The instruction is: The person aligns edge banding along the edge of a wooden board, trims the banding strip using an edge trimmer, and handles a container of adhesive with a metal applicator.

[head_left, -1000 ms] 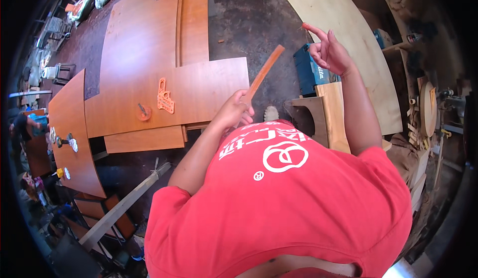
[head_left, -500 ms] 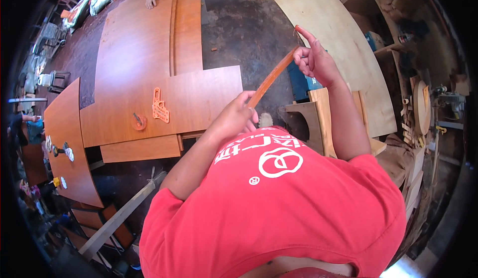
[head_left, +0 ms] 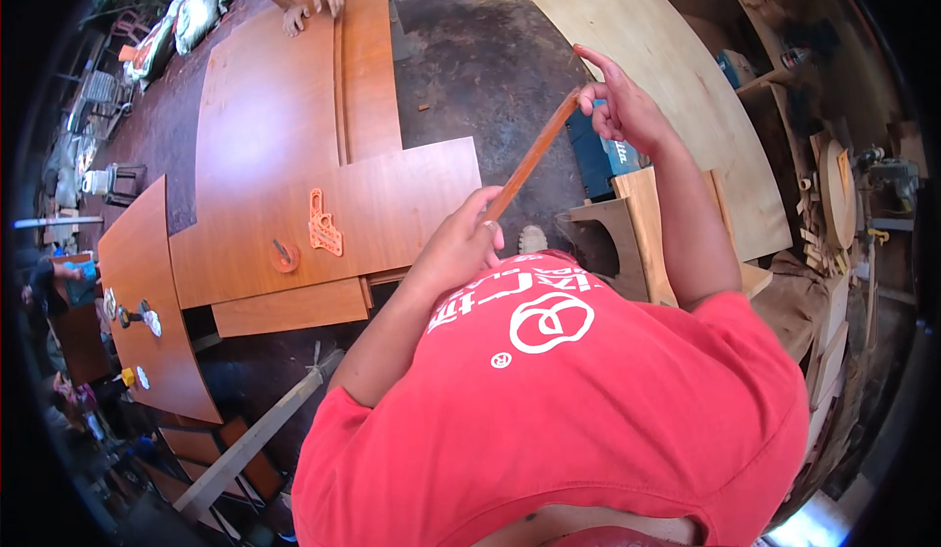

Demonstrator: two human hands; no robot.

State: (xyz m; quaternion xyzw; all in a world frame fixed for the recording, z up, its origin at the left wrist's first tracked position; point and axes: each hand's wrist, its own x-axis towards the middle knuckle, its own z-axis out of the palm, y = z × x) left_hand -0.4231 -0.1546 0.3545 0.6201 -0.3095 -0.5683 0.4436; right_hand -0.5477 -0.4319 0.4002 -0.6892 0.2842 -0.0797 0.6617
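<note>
A long, thin reddish-brown wooden strip [head_left: 534, 155] runs slantwise between my two hands. Its near end is wrapped by the fingers of my left hand [head_left: 461, 243], close to my red shirt. At the strip's far end is my right hand [head_left: 627, 111], raised, its index finger stretched out and the other fingers curled against the strip's tip. The exact grip there is partly hidden. Left of my left hand, an orange perforated tool [head_left: 321, 223] and a round orange piece [head_left: 284, 256] lie on a reddish-brown wood panel [head_left: 412, 194].
Another person's hands [head_left: 312, 10] rest on a large panel [head_left: 265, 106] at the far left. A pale board [head_left: 676, 86] leans at right, near a blue case [head_left: 598, 160] and a wooden piece with a curved cutout [head_left: 613, 238]. Further left stands another panel [head_left: 152, 302].
The other person's second hand has come onto the far panel. My hands keep the strip in nearly the same pose, while the view has shifted slightly.
</note>
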